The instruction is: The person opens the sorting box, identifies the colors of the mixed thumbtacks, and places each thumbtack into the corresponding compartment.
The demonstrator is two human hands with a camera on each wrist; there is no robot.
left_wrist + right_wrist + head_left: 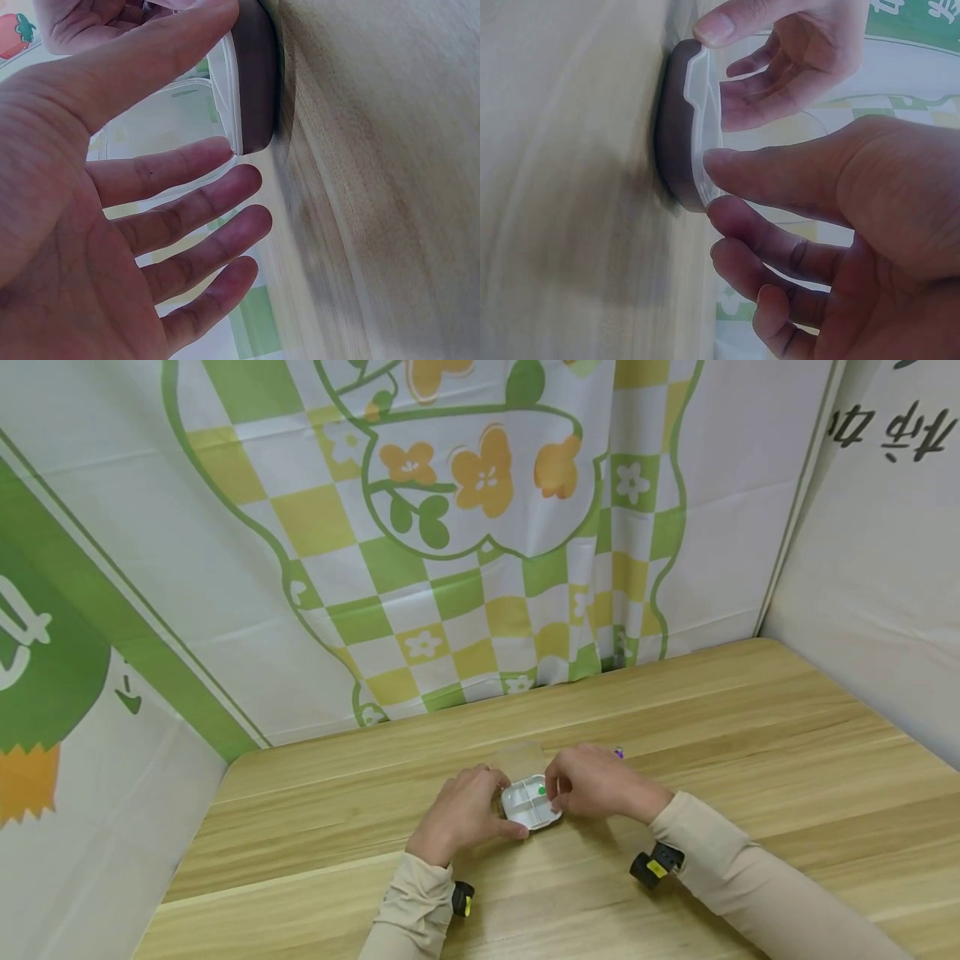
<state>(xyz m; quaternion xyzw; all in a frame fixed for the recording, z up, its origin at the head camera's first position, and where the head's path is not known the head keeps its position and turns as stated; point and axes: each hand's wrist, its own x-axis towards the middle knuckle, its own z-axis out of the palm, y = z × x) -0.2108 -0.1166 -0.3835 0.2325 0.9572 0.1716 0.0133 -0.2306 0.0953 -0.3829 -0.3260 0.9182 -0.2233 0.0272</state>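
A small pill box with a white divided inside and a dark underside lies on the table. Its clear lid is swung up at the far side. One green pill sits in the far right compartment. My left hand holds the box's left side, thumb on the near rim and index finger at the far corner; its other fingers are spread. Over the right side, my right hand has thumb and index fingertips at the rim, other fingers bent. I cannot tell whether a pill is between those fingertips.
A tiny purple item lies on the wooden table just beyond my right hand. A checked, flowered curtain hangs along the table's back edge, and white printed cloth walls stand at both sides.
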